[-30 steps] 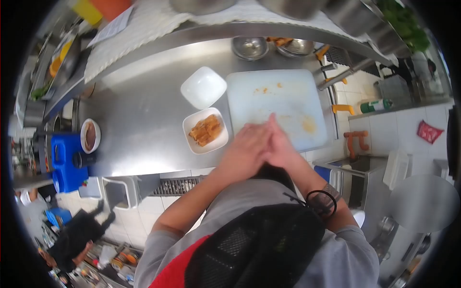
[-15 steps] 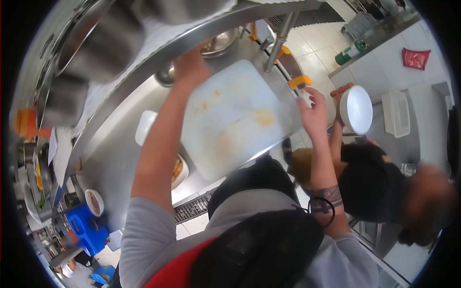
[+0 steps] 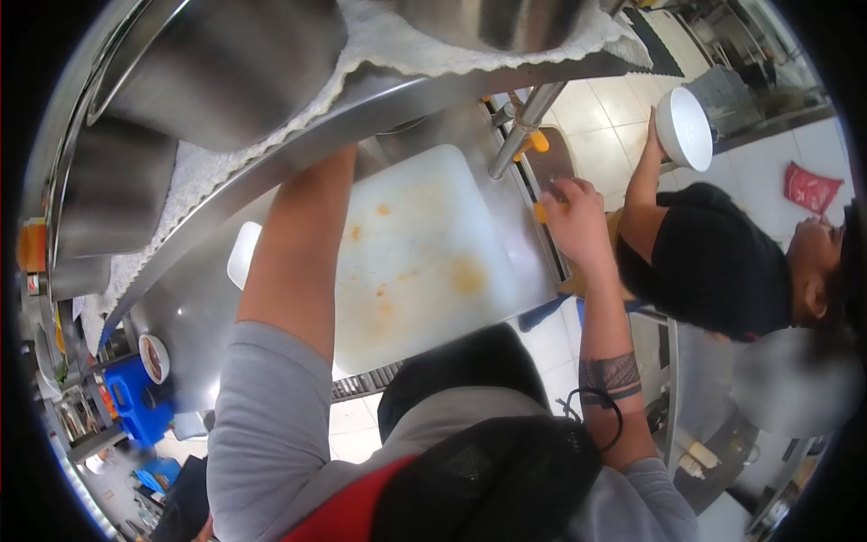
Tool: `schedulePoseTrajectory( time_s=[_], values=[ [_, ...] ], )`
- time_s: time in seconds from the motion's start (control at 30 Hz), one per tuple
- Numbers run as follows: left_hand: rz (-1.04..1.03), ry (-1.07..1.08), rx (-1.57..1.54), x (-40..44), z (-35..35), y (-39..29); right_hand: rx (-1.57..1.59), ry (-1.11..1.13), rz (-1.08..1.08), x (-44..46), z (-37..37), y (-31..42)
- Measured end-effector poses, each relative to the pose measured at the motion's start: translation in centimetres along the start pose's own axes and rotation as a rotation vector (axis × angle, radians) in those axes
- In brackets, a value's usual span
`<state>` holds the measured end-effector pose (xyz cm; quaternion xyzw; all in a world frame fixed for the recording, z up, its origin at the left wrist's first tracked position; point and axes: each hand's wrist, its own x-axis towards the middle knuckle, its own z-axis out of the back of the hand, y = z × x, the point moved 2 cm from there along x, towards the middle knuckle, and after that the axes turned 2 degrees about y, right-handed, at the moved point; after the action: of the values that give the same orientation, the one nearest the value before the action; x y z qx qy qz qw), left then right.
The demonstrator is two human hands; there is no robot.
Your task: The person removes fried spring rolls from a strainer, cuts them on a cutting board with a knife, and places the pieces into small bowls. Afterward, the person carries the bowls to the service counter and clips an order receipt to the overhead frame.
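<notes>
My left arm reaches forward across the steel counter, and my left hand is hidden under the raised shelf. My right hand hovers at the counter's right edge, next to an orange clip; its fingers are loosely bent and apart, with nothing visible in them. Between my arms lies a white cutting board with orange-brown stains and crumbs. Left of my left arm, part of a white dish shows. Behind the board, a metal bowl's rim is partly covered by the shelf.
Large metal pots stand on a cloth on the shelf above. At the right, a person in black carries a white bowl. A blue container and a bowl of brown food are at the far left.
My hands have parted since the first frame. My left hand has gone forward under the shelf and out of sight; my right hand has moved right. The person with the bowl has moved further forward.
</notes>
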<state>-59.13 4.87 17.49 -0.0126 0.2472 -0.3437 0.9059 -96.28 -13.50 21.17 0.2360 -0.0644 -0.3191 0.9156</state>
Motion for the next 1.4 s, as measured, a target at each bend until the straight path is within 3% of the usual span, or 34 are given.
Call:
schedulePoseTrajectory(
  time_s=[0.1, 0.23, 0.37, 0.43, 0.53, 0.57, 0.63, 0.7, 0.73, 0.77, 0.87, 1.0, 1.1, 1.27, 1.3, 1.37, 1.4],
  values=[
    [-0.001, -0.092, -0.080, -2.0, 0.2, 1.7, 0.055, 0.041, 0.036, 0.7, 0.3, -1.4],
    [-0.059, -0.217, -0.193, -11.7, -0.5, 0.9, 0.079, 0.100, 0.045, 2.3, 0.4, -3.7],
    [-0.077, -0.136, -0.087, -22.5, -7.8, -6.1, 0.352, 0.431, -0.096, 4.1, -0.3, -4.4],
    [-0.004, -0.106, -0.136, -24.2, -13.4, -7.0, 0.300, 0.370, -0.072, 4.7, -1.1, -5.2],
    [0.003, -0.098, -0.152, -25.5, -14.9, -7.3, 0.233, 0.328, -0.103, 4.6, -0.3, -4.5],
    [-0.067, -0.231, -0.101, -25.9, -14.2, -7.3, 0.266, 0.332, -0.171, 4.5, 0.1, -3.9],
    [-0.158, -0.363, -0.033, -25.1, -12.3, -5.7, 0.342, 0.376, -0.310, 5.2, -0.3, -5.1],
    [0.079, -0.089, -0.298, -20.5, -9.6, -1.1, 0.734, 0.525, -0.639, 4.4, 0.0, -5.6],
    [0.070, -0.490, -0.395, -18.4, -8.0, 0.1, 0.785, 0.496, -0.629, 4.0, -0.2, -6.1],
    [-0.007, -0.621, -0.347, -15.6, -5.1, 1.3, 0.803, 0.454, -0.649, 3.5, -0.6, -6.5],
    [0.125, -0.673, -0.076, -2.0, -1.0, 10.8, 0.981, 0.457, -0.696, 1.9, -1.7, -6.3],
    [0.282, -0.469, -0.049, 10.0, 1.3, 16.1, 1.381, 0.472, -0.755, 0.7, -4.5, -8.8],
    [0.300, -0.384, -0.106, 14.8, 1.3, 18.1, 1.477, 0.375, -0.860, -1.8, -3.9, -8.3],
    [0.131, -0.283, -0.356, 26.7, 0.3, 26.4, 1.372, 0.352, -0.709, -10.3, 1.6, -6.6],
    [0.186, -0.411, -0.427, 21.3, 0.8, 21.0, 1.373, 0.341, -0.720, -11.9, 2.2, -6.0],
    [0.345, -0.414, -0.294, 15.5, 2.8, 15.0, 1.199, 0.347, -0.720, -14.7, 3.7, -4.8],
    [0.213, -0.396, 0.127, 16.3, 3.9, 16.2, 1.191, 0.350, -0.717, -15.9, 4.0, -5.0]
  ],
)
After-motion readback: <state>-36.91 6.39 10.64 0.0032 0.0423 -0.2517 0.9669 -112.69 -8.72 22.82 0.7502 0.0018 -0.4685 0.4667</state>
